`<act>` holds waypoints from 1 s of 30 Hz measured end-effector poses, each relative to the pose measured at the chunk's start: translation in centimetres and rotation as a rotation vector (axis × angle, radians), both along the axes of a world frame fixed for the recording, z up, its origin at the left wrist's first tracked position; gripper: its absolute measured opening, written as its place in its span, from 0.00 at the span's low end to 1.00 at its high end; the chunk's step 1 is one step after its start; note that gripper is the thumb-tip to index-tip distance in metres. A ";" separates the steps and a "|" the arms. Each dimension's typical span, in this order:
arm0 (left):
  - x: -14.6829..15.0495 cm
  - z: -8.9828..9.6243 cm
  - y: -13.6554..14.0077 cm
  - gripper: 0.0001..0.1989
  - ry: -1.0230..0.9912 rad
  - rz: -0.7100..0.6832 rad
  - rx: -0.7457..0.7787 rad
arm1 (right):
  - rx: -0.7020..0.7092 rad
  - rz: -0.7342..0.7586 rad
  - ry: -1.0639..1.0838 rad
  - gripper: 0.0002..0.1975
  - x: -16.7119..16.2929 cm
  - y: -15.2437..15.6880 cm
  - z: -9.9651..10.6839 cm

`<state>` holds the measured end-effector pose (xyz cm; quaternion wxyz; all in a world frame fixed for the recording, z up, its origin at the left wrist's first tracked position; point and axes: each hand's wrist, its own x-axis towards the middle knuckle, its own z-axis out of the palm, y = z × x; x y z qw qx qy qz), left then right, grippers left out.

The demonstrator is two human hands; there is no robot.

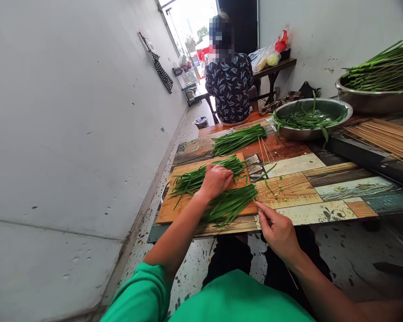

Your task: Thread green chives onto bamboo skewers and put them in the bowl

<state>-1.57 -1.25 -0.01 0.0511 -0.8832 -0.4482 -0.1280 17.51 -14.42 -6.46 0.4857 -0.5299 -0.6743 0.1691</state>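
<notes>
My left hand rests on a pile of garlic chives on the wooden cutting board. Its fingers are curled down around the cut ends, and the fingertips are partly hidden. My right hand pinches a thin bamboo skewer, whose far end meets the ends of a second, flat row of chives. That row lies across the board's near edge, its leaves fanned to the left. How far the skewer runs into the row is hidden.
Another chive bundle lies beyond the board, beside loose skewers. Right stand a steel bowl of chives, a large basin of green stalks, many skewers and a long dark blade-like object. A person sits ahead, back turned.
</notes>
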 end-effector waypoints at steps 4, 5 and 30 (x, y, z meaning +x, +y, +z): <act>0.8 0.0 -0.7 0.10 -0.144 0.024 -0.118 | -0.017 -0.002 0.001 0.16 -0.1 0.0 -0.1; 1.0 0.0 -0.9 0.10 -0.165 0.038 -0.149 | -0.015 -0.001 0.000 0.16 -0.1 0.0 -0.1; 1.0 0.6 -1.4 0.11 -0.263 -0.045 -0.313 | 0.000 -0.007 -0.005 0.16 0.1 -0.2 0.4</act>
